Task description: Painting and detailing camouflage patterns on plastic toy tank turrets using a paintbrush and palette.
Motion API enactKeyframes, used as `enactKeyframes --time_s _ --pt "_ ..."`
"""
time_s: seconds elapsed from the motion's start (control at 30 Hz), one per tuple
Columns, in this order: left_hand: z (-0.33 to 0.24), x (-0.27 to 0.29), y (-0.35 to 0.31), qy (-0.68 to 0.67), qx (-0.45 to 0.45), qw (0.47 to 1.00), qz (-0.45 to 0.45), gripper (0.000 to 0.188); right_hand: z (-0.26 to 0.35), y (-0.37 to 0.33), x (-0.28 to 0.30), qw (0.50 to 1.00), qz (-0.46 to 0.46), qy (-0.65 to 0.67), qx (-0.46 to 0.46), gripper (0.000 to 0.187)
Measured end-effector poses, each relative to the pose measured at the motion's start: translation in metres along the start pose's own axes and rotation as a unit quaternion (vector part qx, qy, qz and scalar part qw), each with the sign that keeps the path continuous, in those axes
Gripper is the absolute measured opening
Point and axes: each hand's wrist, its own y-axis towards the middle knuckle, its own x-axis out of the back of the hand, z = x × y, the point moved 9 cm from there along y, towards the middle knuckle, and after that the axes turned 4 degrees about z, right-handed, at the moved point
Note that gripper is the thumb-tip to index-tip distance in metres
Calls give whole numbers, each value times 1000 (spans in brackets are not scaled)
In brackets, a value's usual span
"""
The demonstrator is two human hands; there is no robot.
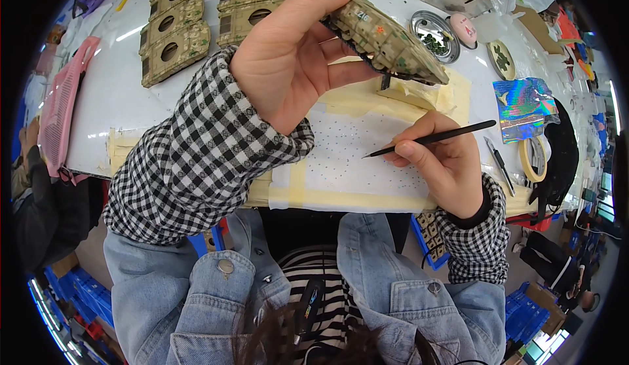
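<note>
My left hand (pixel 288 51) is wrapped round a camouflage-painted model tank hull (pixel 393 37), raised and tilted over the table. A small red-orange mark shows on its side. In my right hand (pixel 449 165) is a slim black pen-like tool (pixel 445 136), pinched between thumb and fingers. Its fine tip points left, just over a white sheet (pixel 327 185) strewn with many tiny dark specks. Whether the tip touches the sheet I cannot tell. Behind the sheet, under the raised hull, lies a pale yellow block (pixel 426 96).
Several camouflage hull parts with round openings (pixel 173 51) stand at the back left. Toward the right are a metal dish of small green parts (pixel 436 41), a pink rounded object (pixel 463 30), a shiny holographic pouch (pixel 524 106), a tape roll (pixel 534 159) and a craft knife (pixel 500 165).
</note>
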Motion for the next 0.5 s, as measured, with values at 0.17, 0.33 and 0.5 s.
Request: enactKeyframes --time_s 0.17,0.33,0.5 --pt "0 0 0 0 2 1000 2 31 0 0 2 1000 -11 4 2 10" --pt "0 0 0 0 5 1000 -6 31 0 0 3 1000 -19 2 -12 10" --pt "0 0 0 -2 3 1000 -1 31 -1 -1 3 1000 -14 -3 -16 11"
